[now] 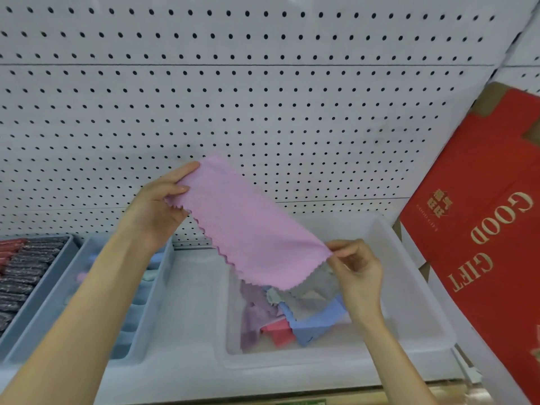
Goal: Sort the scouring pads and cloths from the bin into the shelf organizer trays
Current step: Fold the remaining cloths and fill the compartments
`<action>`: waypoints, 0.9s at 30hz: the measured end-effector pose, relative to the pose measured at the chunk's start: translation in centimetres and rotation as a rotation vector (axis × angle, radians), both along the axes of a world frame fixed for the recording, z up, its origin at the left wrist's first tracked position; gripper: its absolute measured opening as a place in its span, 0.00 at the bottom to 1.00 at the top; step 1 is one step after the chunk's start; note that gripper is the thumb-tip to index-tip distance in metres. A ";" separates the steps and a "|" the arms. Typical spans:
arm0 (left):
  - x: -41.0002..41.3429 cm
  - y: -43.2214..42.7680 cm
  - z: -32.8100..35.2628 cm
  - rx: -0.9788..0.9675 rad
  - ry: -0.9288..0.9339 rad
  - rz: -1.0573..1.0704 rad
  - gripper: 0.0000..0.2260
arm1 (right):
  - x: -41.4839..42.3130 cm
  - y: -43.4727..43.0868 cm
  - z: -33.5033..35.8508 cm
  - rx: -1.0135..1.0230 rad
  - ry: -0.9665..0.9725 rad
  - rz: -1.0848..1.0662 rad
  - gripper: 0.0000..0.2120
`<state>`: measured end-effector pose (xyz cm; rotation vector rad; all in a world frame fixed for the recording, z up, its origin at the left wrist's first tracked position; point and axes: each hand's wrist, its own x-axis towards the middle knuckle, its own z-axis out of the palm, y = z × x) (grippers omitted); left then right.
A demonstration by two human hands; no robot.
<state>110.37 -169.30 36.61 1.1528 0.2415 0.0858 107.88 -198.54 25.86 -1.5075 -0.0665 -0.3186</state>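
Observation:
A pink cloth (248,223) with scalloped edges is stretched flat in the air above the bin. My left hand (157,206) pinches its upper left end and my right hand (356,267) pinches its lower right corner. Below it stands the translucent white bin (409,287), holding a loose heap of cloths (292,314) in grey, blue, lilac and pink. To the left are two grey-blue organizer trays: the middle tray (152,311) holds pale blue and pink cloths, partly hidden by my left arm, and the far-left tray (41,276) is packed with dark scouring pads (23,276).
A white pegboard wall (263,97) backs the shelf. A red cardboard box (491,244) printed GOOD GIFT leans at the right, close to the bin. The shelf's front edge runs along the bottom of the view.

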 end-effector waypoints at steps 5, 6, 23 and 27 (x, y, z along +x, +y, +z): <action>0.4 -0.4 -0.9 -0.029 0.019 -0.021 0.19 | 0.2 -0.1 0.5 0.077 0.024 -0.068 0.14; 0.5 -0.5 -0.9 -0.037 0.021 -0.024 0.19 | 0.1 -0.3 0.5 0.072 0.041 -0.049 0.12; 2.5 -4.7 2.2 0.225 -0.226 -0.120 0.24 | 0.9 -4.1 1.9 0.331 0.080 0.022 0.27; 2.7 -4.4 0.5 0.420 -0.238 -0.089 0.25 | 1.4 -4.2 1.9 0.135 0.116 -0.113 0.16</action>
